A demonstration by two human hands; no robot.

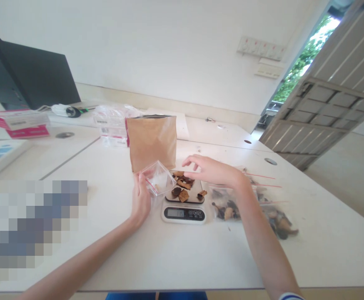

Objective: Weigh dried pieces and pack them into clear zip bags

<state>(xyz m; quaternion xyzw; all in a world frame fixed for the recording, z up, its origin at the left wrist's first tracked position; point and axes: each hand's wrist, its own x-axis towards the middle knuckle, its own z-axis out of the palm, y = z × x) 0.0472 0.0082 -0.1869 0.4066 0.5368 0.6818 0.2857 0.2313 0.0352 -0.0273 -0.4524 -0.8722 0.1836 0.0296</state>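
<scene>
The left hand [142, 199] is resting at nine o'clock of the digital scale [184, 213], its fingers grasping the near-left side of a clear zip bag [163, 180]. That bag is standing tilted at ten o'clock of the scale, its mouth side leaning toward the pan, and a small pale bit is showing through the plastic.

The right hand [206, 170] is hovering at one o'clock of the scale, palm down. Its fingers are released and loosely curved, with the thumb apart from them. Dried brown pieces [183, 196] are lying on the pan, the upper cluster sitting just beneath these fingers, toward their six o'clock; whether the thumb is touching it, I cannot tell. Two more are resting at the pan's near edge and one at its right corner. The scale's display is glowing, its digits too faint for a sure reading.

A brown paper bag [153, 141] is standing upright at eleven o'clock, behind the clear one. Filled zip bags [227, 208] are lying on the table [207, 258] from three to four o'clock, partly passing under the right forearm.
</scene>
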